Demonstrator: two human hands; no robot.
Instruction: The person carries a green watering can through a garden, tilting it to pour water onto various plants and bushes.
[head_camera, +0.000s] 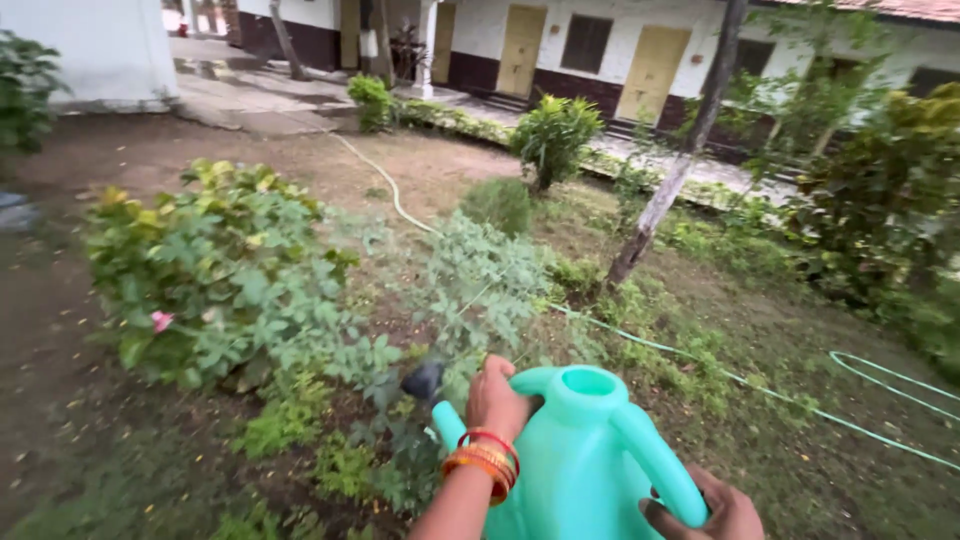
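In the head view, the left hand (497, 398) is closing over the front shoulder of a turquoise watering can (575, 470), fingers curled down against the plastic near the base of its spout (440, 410), the forearm rising from the lower edge of the picture with orange and red bangles (485, 462) sitting at the wrist. The right hand (715, 510) is wrapping around the lower end of the can's curved handle (655, 455), fingers shut on it, at the bottom edge. The can is tilting forward over a leafy shrub (225, 275) on bare garden ground, its dark spout head above the low plants. A green hose (800, 405) is lying across the grass to the right.
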